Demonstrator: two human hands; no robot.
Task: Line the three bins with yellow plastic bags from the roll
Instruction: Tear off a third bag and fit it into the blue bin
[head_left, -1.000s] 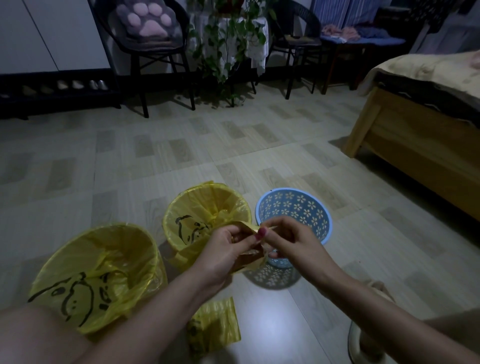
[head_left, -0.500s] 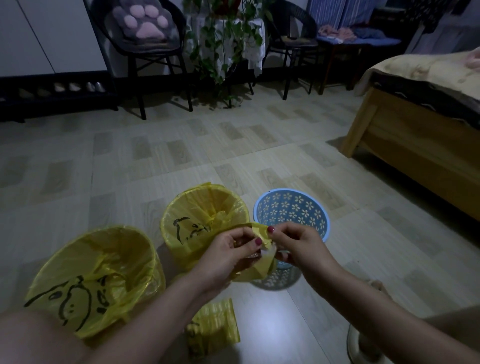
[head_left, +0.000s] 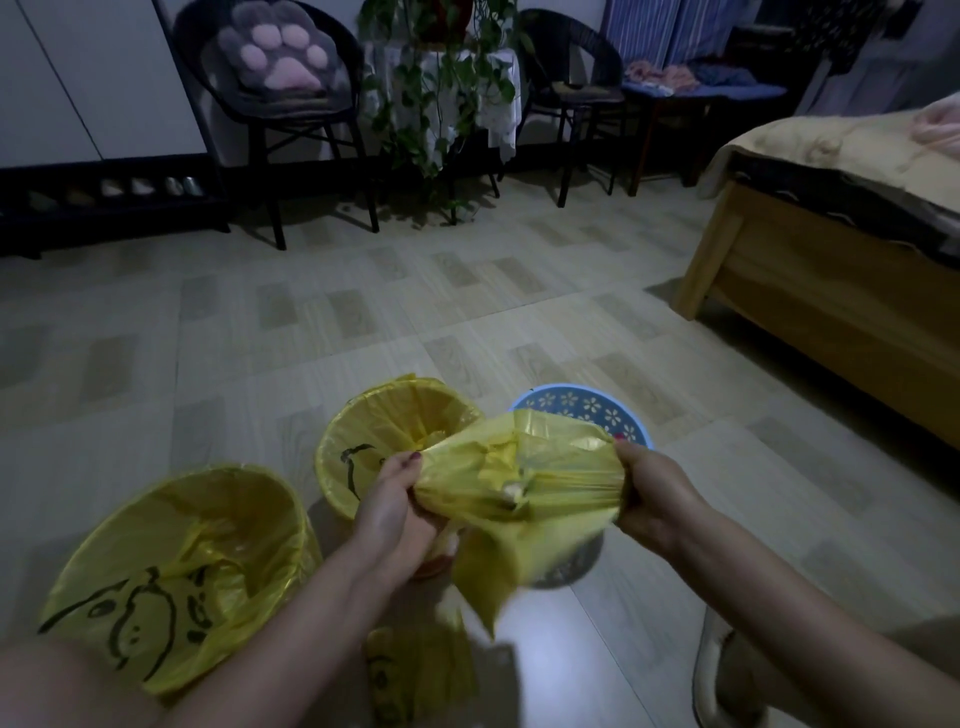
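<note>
Both hands, left (head_left: 387, 512) and right (head_left: 649, 493), grip a bag (head_left: 519, 483) stretched sideways over the blue bin (head_left: 631, 421) (unlined); two bins (head_left: 400, 415) hold liners.

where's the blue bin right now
In the head view the blue bin stands on the floor right of the middle lined bin, mostly hidden behind the bag stretched between both hands.
</note>
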